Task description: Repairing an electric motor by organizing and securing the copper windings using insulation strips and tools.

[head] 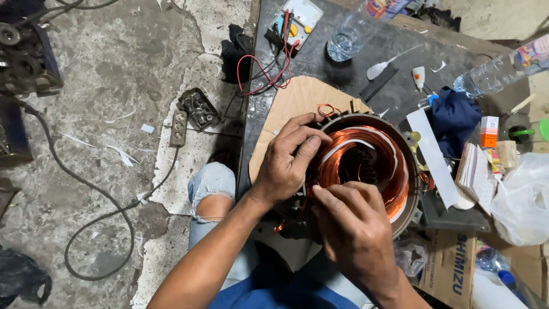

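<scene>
Though heavy and rigid in its round grey metal motor stator housing (413, 171), carries fragile copper wire windings (366, 150); best gripped by rim. Left hand (286, 163) clasps rim at 9 o'clock; right hand (354, 226) pinches wires at 6.

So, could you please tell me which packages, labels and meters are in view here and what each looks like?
Test meter: top of the bench, white with yellow knob, red and black leads.
Small box: right side, upright, orange and white.
Cardboard box: bottom right, brown with blue lettering.
Bottle label: top, colourful band on a clear bottle.
</scene>
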